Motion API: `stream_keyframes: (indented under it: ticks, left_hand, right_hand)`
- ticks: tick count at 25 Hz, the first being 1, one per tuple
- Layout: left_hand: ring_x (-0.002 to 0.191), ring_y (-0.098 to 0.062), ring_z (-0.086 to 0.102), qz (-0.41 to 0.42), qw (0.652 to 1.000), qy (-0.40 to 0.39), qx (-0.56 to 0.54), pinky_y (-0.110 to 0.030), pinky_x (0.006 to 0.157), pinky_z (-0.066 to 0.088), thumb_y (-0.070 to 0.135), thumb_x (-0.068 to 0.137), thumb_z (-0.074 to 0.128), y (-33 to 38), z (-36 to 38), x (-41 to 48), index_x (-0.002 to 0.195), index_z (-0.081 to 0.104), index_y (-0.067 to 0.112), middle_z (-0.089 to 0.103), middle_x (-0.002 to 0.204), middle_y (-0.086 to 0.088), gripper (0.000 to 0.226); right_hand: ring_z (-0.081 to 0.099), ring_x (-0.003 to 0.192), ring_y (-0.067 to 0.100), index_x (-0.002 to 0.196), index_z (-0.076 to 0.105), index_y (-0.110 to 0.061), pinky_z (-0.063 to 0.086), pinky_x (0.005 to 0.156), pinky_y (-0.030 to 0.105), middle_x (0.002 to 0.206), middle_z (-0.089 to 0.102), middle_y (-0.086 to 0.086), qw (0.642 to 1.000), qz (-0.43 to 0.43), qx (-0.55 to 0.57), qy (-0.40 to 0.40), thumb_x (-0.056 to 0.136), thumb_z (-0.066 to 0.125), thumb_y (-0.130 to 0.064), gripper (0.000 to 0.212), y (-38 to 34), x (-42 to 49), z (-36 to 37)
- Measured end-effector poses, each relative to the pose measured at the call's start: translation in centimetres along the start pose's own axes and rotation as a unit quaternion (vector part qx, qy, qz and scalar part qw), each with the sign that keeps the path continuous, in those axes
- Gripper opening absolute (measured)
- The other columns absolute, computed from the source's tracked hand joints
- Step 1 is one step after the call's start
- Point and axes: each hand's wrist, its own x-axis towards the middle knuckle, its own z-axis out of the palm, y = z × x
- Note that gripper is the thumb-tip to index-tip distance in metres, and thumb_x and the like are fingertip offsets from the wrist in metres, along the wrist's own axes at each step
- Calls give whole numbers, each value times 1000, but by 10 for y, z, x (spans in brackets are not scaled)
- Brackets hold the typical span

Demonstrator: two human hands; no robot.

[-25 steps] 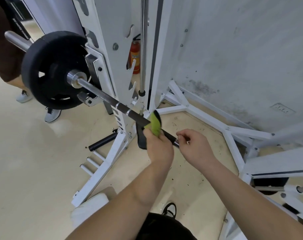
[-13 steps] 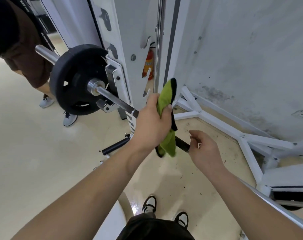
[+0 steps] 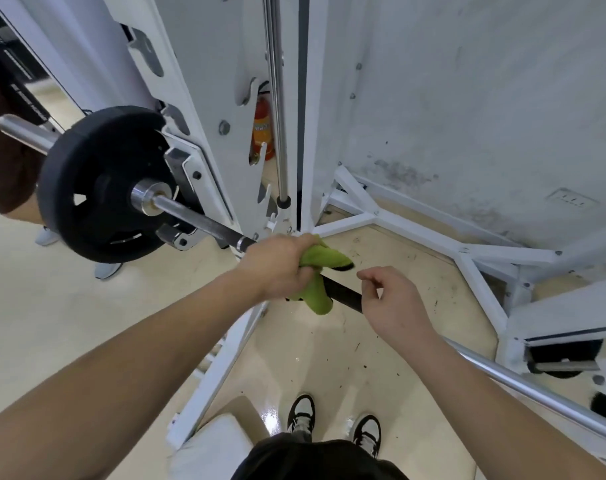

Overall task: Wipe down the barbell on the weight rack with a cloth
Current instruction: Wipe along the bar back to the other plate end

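Gym floor (image 3: 52,323), white weight rack (image 3: 204,81) at 12 o'clock; barbell (image 3: 204,221) runs 10 to 4 o'clock. Cloth (image 3: 320,261), raised moment ago, now back down on bar, bunched in left grip (image 3: 277,268); right grip (image 3: 395,303) loose, empty. Wiping likely resumes.

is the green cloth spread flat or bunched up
Bunched up: the cloth is crumpled in the left hand against the barbell, one end hanging below.

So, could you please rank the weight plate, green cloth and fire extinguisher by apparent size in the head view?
1. weight plate
2. green cloth
3. fire extinguisher, though it is farther away and partly hidden.
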Motion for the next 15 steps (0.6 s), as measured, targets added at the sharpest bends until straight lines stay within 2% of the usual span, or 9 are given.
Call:
stream_keyframes:
  ticks: [2, 4, 6, 8, 9, 11, 12, 14, 15]
  left_hand:
    - [92, -25, 61, -94, 995, 20, -5, -38, 75, 56, 33, 87, 54, -17, -15, 10, 120, 57, 33, 64, 100, 2, 33]
    - [100, -27, 57, -122, 993, -10, 8, -39, 78, 53, 28, 84, 52, -7, -12, 18, 109, 58, 27, 60, 105, -2, 26]
    - [109, -28, 50, -99, 991, -43, 75, -42, 87, 49, 27, 77, 50, 17, 1, 23, 108, 60, 22, 56, 113, -6, 32]
    - [121, -32, 43, -94, 990, -47, 99, -46, 102, 42, 34, 79, 48, 20, -1, 21, 125, 59, 25, 52, 128, -7, 48]
    - [125, -34, 41, -96, 990, -46, 92, -49, 106, 39, 40, 84, 46, 15, -7, 20, 136, 53, 29, 49, 133, -7, 54]
    - [123, -34, 46, -61, 990, -55, 114, -52, 103, 44, 58, 91, 46, 7, -14, 15, 151, 33, 39, 50, 133, -6, 65]
    - [119, -34, 49, -42, 986, -58, 152, -50, 99, 47, 68, 89, 49, 9, -11, 8, 151, 29, 45, 52, 129, -5, 70]
    - [114, -30, 50, 1, 978, -54, 201, -47, 97, 48, 74, 84, 58, 20, 0, 1, 143, 42, 50, 53, 123, -2, 65]
    - [112, -27, 50, 16, 982, -54, 179, -44, 95, 49, 70, 86, 60, 20, 0, 3, 137, 49, 52, 54, 120, 1, 56]
  right_hand:
    - [59, 103, 10, 112, 71, -22, 49, 90, 27, 112, 64, -10, 1000, 6, -3, 0, 98, 53, -16, 24, -1, 2, 1]
    - [60, 103, 11, 111, 72, -23, 51, 89, 30, 111, 64, -9, 1000, 10, -4, 0, 98, 53, -16, 24, -2, 3, 0]
    - [60, 104, 12, 110, 72, -22, 50, 90, 29, 111, 64, -9, 1000, 5, -5, 2, 97, 53, -16, 23, 1, 3, -1]
    - [64, 101, 14, 109, 72, -23, 54, 89, 35, 109, 63, -11, 1000, 1, 1, -5, 97, 54, -17, 22, 5, 4, -5]
    - [66, 97, 17, 109, 72, -23, 56, 87, 39, 108, 62, -12, 1000, 0, 9, -10, 97, 54, -18, 22, 7, 5, -6]
    - [67, 98, 17, 110, 72, -23, 56, 88, 38, 109, 62, -13, 1000, -6, 15, -23, 97, 54, -19, 22, 8, 11, -8]
    - [65, 101, 14, 110, 72, -23, 54, 90, 35, 110, 63, -11, 999, -12, 6, -33, 97, 55, -19, 21, 6, 14, -7]
    - [61, 105, 10, 109, 72, -23, 51, 93, 32, 110, 65, -10, 999, -23, -10, -45, 97, 56, -21, 20, 7, 17, -7]
    - [61, 105, 10, 108, 72, -23, 51, 93, 32, 110, 65, -10, 998, -23, -12, -52, 97, 56, -22, 20, 8, 17, -8]
